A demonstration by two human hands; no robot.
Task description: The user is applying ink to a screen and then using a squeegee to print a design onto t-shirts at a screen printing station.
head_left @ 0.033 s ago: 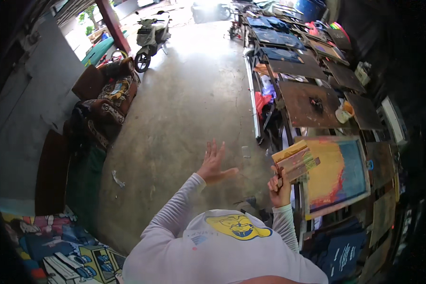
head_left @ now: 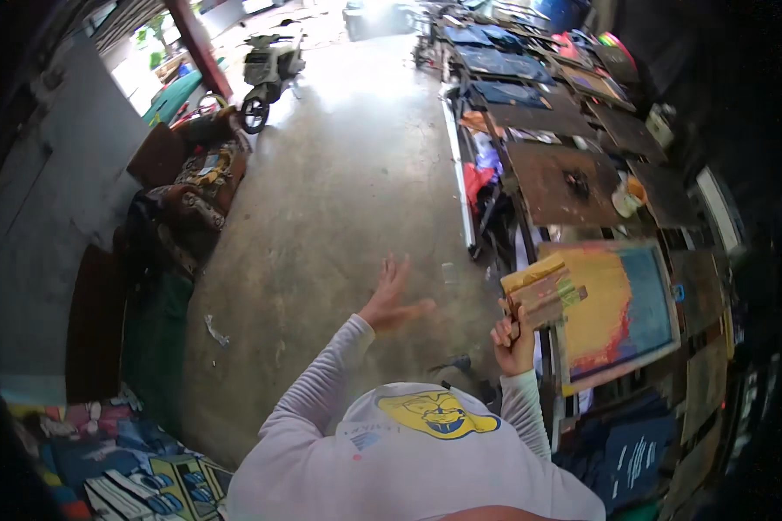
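My right hand [head_left: 514, 341] is closed on a flat wooden squeegee [head_left: 543, 300], which is yellow along its far edge with a green patch at its right end. The squeegee is held up in front of the left part of a printing screen [head_left: 639, 300]; whether the two touch I cannot tell. Yellow, red and blue colour covers the screen's mesh inside a pale frame. Over the concrete floor my left hand [head_left: 389, 300] is held in the air, fingers spread and nothing in it; its thumb is smeared by motion.
Dark boards [head_left: 565, 182] line a long rack on my right, with a stained tub [head_left: 627, 198] on them and blue cloths [head_left: 504, 65] farther off. A worn armchair [head_left: 187, 195] and a parked scooter [head_left: 269, 69] stand on the left. Printed fabric [head_left: 130, 460] lies at lower left.
The view has shifted slightly, so the rack and floor sit a little differently. My left thumb has blurred with motion. My right hand keeps its hold on the squeegee.
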